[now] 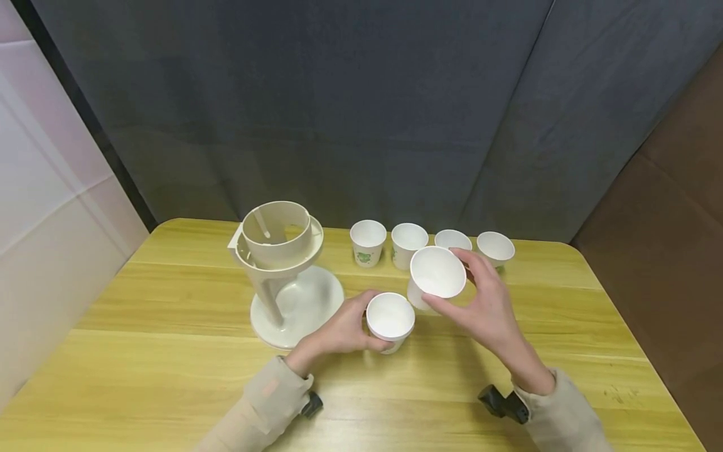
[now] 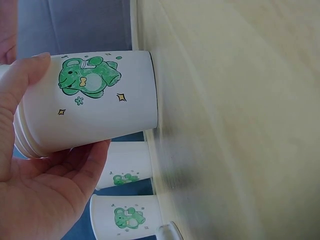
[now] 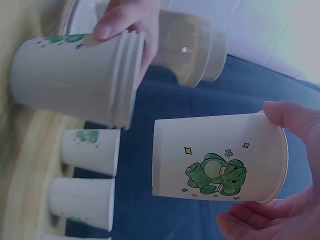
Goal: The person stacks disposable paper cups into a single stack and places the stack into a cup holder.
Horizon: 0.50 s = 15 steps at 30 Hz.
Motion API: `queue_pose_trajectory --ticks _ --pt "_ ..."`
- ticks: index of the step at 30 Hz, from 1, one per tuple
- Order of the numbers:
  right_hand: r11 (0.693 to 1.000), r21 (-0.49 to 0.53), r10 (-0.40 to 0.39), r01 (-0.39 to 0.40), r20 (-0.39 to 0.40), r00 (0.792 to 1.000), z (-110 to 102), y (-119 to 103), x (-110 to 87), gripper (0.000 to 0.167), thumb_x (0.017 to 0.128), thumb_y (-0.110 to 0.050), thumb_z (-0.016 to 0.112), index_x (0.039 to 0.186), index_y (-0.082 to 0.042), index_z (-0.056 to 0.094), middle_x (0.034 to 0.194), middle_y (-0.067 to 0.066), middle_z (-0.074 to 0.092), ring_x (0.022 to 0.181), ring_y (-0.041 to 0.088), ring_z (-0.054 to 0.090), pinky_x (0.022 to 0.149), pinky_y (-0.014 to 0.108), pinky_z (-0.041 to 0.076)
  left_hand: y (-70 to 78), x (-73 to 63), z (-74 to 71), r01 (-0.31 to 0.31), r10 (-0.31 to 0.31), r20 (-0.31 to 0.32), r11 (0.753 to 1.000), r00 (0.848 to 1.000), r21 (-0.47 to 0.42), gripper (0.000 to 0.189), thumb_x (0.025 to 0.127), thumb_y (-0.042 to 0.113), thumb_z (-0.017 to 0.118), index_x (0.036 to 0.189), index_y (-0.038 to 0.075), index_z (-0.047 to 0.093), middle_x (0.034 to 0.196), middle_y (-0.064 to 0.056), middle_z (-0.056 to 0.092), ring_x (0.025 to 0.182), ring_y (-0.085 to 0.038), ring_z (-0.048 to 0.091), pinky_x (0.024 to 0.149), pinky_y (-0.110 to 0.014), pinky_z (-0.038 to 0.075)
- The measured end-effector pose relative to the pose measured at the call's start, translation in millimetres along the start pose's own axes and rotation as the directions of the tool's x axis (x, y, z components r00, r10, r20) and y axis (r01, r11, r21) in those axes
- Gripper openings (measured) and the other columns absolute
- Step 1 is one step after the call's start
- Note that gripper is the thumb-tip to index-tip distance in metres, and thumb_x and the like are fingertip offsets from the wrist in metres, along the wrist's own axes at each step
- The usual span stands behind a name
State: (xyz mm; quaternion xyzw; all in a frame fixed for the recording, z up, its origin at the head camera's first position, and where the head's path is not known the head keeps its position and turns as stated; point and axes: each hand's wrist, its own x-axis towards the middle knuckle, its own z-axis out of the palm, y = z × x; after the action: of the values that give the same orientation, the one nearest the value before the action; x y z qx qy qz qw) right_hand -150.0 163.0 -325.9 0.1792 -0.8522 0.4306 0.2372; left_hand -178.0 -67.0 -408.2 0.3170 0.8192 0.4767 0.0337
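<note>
My left hand (image 1: 351,325) grips a short stack of nested white paper cups (image 1: 390,317), close over the table. Several rims show on that stack in the right wrist view, and a green bear is printed on its side (image 2: 90,82). Up and to the right, my right hand (image 1: 482,304) holds a single paper cup (image 1: 437,273) by its rim, mouth up and raised off the table. The same bear print faces the camera on this cup (image 3: 220,160) in the right wrist view.
Several paper cups stand in a row at the back, among them a left one (image 1: 368,242) and a right one (image 1: 496,247). Left of my hands stands a cream plastic stand (image 1: 271,270) with a ring-shaped top and round base (image 1: 316,295). A dark curtain (image 1: 339,113) hangs behind the wooden table (image 1: 169,351).
</note>
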Motion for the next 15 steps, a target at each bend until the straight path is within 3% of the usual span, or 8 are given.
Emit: queue_pose_trajectory --ticks 8,15 --pt "0.991 0.123 -0.062 0.055 0.054 0.997 8.1 -18.8 1.7 0.065 0.06 -0.009 0.087 0.117 -0.001 0.058 0.113 0.01 0.056 0.102 0.017 0.052 0.09 0.016 0.043 -1.5 -0.6 -0.5 -0.007 0.007 0.004 1.0 1.0 -0.002 0.07 0.063 0.013 0.085 0.121 -0.002 0.05 0.111 -0.01 0.062 0.099 -0.022 0.058 0.088 -0.034 0.047" --pt "0.989 0.145 -0.043 0.023 0.138 0.99 21.2 -22.2 -2.1 0.066 0.062 -0.012 0.087 0.119 -0.001 0.056 0.113 0.009 0.056 0.102 0.02 0.055 0.09 0.037 0.049 -0.7 -0.2 -1.0 -0.002 0.002 0.013 1.0 1.0 -0.015 0.072 0.064 0.012 0.084 0.124 -0.002 0.049 0.111 -0.01 0.061 0.098 -0.021 0.058 0.085 -0.032 0.048"
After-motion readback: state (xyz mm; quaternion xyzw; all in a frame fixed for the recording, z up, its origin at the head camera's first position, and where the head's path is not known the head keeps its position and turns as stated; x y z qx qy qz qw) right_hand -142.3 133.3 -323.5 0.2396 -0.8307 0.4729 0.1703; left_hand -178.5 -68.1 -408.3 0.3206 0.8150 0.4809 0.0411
